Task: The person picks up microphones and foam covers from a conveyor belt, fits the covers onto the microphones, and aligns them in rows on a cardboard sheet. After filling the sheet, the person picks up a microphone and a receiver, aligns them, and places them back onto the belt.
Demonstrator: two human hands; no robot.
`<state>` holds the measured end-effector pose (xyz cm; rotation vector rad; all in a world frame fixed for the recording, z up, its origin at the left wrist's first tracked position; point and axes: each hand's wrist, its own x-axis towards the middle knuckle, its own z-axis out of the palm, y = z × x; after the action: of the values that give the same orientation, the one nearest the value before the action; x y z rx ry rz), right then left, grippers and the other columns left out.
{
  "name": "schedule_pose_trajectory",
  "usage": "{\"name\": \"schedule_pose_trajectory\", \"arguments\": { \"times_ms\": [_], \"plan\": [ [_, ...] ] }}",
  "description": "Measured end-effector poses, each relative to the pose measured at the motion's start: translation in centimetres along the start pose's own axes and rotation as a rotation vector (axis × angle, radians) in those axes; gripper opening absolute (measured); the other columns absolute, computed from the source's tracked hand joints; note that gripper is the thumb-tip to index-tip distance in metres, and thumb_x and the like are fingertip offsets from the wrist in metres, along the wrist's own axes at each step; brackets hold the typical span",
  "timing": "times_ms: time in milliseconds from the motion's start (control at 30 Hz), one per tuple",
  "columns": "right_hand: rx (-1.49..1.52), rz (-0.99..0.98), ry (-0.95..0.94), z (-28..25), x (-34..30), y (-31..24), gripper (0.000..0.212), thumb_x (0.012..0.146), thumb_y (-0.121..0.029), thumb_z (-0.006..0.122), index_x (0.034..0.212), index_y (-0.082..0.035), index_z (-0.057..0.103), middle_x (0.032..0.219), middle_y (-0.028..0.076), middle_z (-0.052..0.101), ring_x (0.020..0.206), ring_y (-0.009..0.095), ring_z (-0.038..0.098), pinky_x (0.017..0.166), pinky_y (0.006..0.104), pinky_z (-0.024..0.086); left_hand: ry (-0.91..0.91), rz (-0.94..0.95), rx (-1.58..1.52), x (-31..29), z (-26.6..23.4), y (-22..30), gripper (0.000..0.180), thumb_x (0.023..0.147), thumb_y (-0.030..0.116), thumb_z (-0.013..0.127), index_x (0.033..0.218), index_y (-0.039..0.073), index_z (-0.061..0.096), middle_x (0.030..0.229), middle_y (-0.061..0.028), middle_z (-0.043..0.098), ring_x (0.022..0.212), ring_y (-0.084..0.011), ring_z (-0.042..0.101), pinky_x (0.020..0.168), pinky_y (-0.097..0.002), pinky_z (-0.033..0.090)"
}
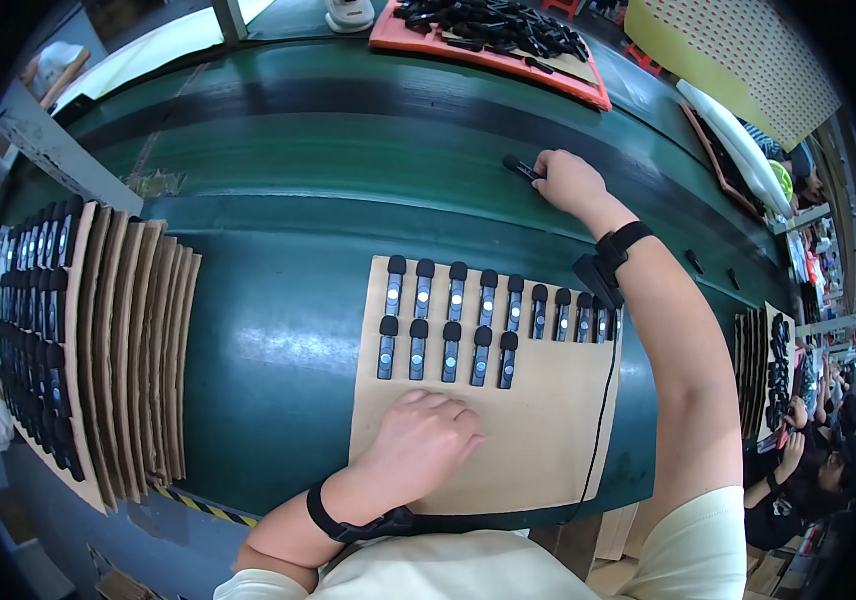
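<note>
A brown cardboard sheet (548, 420) lies on the green work surface in front of me. Small black clip-on microphones with foam tops (451, 350) stand on it in two rows, the upper row longer and running to the right edge. Below the lower row, my left hand (423, 440) rests on the cardboard with its fingers curled under; whatever may be in them is hidden. Stretched out over the green belt, my right hand (566, 182) pinches one black microphone (521, 168) by its end, foam top pointing left.
Cardboard sheets (138, 350) stand stacked at left, with microphones on the outermost. A red tray (588, 92) heaped with black pieces sits across the belt (348, 130). Two loose microphones (694, 262) lie at right. A cable (603, 410) crosses the cardboard. Other people work at far right.
</note>
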<state>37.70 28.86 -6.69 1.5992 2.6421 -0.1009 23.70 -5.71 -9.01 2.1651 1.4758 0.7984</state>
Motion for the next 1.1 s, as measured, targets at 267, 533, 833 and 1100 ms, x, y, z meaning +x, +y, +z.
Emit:
{"name": "schedule_pose_trajectory", "arguments": {
  "times_ms": [267,533,833,1100],
  "plan": [
    [0.697,-0.164,0.068,-3.2,-6.6,-4.0,0.018,0.087,-0.007,0.065,0.103,0.002,0.065,0.083,0.003,0.065,0.082,0.01,0.063,0.072,0.0243,0.05,-0.068,-0.017,0.018,0.1,-0.8,0.1,0.019,0.077,0.021,0.074,0.082,0.006,0.064,0.082,-0.0068,0.066,0.081,-0.0235,0.065,0.077,-0.0355,0.047],
    [1.449,-0.149,0.032,-0.6,-25.5,-6.7,0.022,0.094,-0.006,0.06,0.113,0.003,0.064,0.103,0.007,0.067,0.085,0.013,0.063,0.078,0.0255,0.051,0.435,-0.217,-0.544,0.4,-1.8,1.2,0.038,0.077,0.012,0.078,0.11,0.002,0.064,0.097,-0.0136,0.068,0.094,-0.0284,0.065,0.087,-0.0385,0.05],
    [1.68,-0.067,0.049,2.4,-29.4,-7.3,0.023,0.092,0.0,0.063,0.114,0.004,0.064,0.097,0.006,0.066,0.087,0.011,0.063,0.078,0.0233,0.05,0.282,0.035,-0.325,0.4,-1.8,0.8,0.031,0.08,0.008,0.076,0.107,-0.001,0.065,0.102,-0.0121,0.069,0.099,-0.0264,0.062,0.094,-0.0394,0.048],
    [1.365,-0.276,0.269,3.7,-29.3,-7.0,0.026,0.082,0.001,0.07,0.108,0.002,0.067,0.091,0.01,0.065,0.079,0.018,0.062,0.072,0.0285,0.049,0.245,-0.053,-0.443,0.4,-0.8,1.2,0.031,0.077,0.008,0.079,0.104,-0.001,0.066,0.1,-0.0106,0.069,0.095,-0.0272,0.063,0.097,-0.0439,0.045]
  ]
}}
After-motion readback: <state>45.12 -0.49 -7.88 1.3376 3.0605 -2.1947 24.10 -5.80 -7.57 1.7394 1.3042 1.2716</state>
